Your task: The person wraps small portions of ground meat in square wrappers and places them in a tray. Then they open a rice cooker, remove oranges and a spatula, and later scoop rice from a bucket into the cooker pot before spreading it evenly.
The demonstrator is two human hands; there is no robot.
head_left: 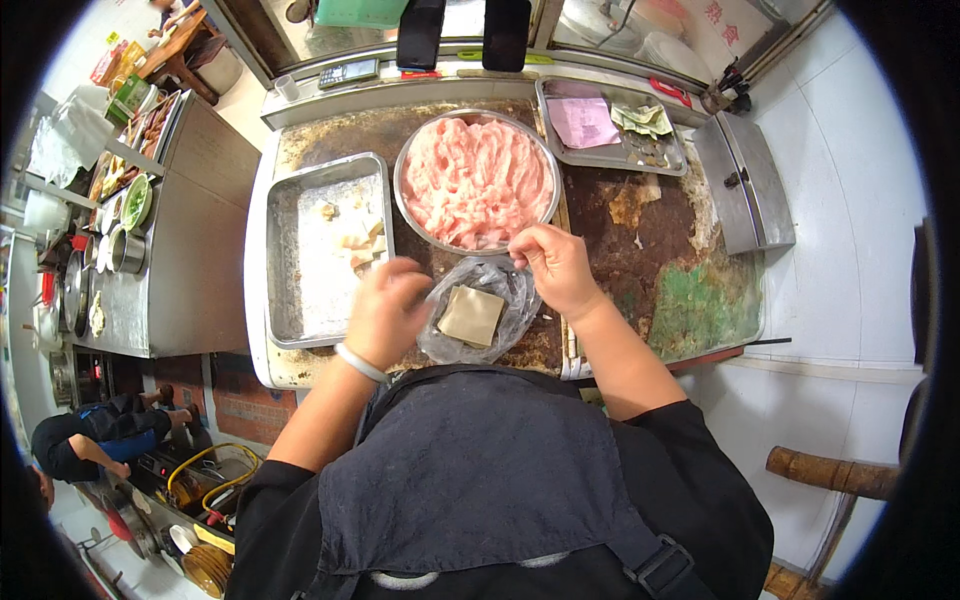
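A round metal bowl (pixel 404 205) heaped with pink minced meat (pixel 478 180) stands in the middle of the worktable. Just below it, a stack of pale square dough wrappers (pixel 471 316) lies in an opened clear plastic bag (pixel 516 318). My right hand (pixel 562 268) is at the bowl's lower right rim, its fingertips pinched; what they hold, if anything, is hidden. Between the tray and the bag my left hand (pixel 390 310) is curled and smeared by motion, so its grip is unclear. A metal tray (pixel 300 300) on the left holds several small folded dough pieces (pixel 366 246).
At the back right a shallow metal tray (pixel 600 155) carries pink paper (pixel 584 123) and banknotes (pixel 642 120). A metal box (pixel 745 185) stands at the right edge. Two dark phones (pixel 420 35) hang by the window. Another person (pixel 95 440) is at the lower left.
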